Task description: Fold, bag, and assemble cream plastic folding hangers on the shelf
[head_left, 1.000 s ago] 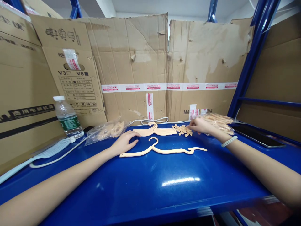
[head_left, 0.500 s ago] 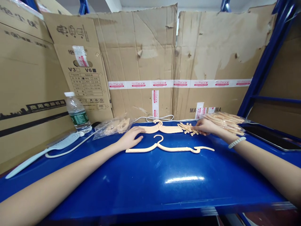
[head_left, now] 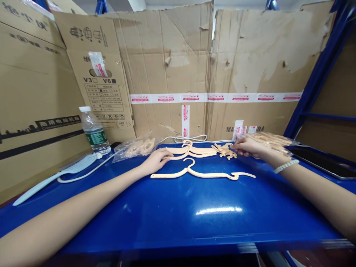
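My left hand (head_left: 156, 161) is closed on the left end of a cream plastic clothes hanger (head_left: 204, 154), the front one of a small stack of hangers (head_left: 178, 150). That hanger lies slightly apart from those behind it. Nearer to me lies a single hanger (head_left: 207, 175) with a small curved hook piece (head_left: 239, 175) at its right end. A pile of small cream hook pieces (head_left: 224, 150) sits right of the stack. My right hand (head_left: 249, 145) is at the pile's right edge, its fingers pinched on a small hook piece, partly hidden.
Clear bags of cream parts lie at the left (head_left: 136, 148) and behind my right hand (head_left: 274, 140). A water bottle (head_left: 96, 135), a pale hairbrush (head_left: 80, 165) and a white cable (head_left: 191, 138) are farther back. A dark tablet (head_left: 324, 161) lies right. Cardboard (head_left: 167, 74) walls the blue table (head_left: 178, 215).
My left hand has closed on the front hanger, whose bars have separated from the stack toward me. My right hand has shifted slightly up and right at the hook pieces. The view moved slightly.
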The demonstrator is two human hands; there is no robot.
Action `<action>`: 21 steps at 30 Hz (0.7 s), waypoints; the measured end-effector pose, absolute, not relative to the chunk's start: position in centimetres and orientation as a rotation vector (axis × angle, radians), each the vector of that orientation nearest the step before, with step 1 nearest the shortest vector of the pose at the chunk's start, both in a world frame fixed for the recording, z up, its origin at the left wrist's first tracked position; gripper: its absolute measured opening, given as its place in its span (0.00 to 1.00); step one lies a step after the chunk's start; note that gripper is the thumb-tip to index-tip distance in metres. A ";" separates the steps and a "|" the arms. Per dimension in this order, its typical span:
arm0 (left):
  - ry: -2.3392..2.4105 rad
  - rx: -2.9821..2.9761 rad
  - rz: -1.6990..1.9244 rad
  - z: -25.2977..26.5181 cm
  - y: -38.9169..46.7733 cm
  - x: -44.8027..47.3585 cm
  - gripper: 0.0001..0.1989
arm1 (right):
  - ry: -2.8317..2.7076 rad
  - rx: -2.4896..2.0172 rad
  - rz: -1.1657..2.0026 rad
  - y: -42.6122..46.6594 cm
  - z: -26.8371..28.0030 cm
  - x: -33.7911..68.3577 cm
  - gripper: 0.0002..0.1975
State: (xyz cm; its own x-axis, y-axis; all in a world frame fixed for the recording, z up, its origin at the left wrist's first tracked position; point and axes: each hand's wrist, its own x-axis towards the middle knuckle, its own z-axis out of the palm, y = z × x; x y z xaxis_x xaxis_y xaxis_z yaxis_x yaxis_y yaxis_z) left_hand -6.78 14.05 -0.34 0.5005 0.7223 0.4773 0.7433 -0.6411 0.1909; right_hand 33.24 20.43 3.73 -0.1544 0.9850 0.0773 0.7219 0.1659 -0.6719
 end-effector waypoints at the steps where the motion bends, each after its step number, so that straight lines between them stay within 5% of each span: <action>1: -1.322 -2.685 -0.830 -0.3 14.0 -6.7 0.10 | -1.910 -1.606 0.687 20.5 3.8 33.3 0.19; 12: -1.422 -2.589 -0.979 -0.2 13.6 -6.4 0.02 | -1.630 -1.486 0.711 20.7 5.5 34.5 0.12; 21: -1.426 -2.514 -1.142 1.0 12.5 -5.1 0.02 | -1.504 -1.069 1.269 17.9 6.9 32.2 0.15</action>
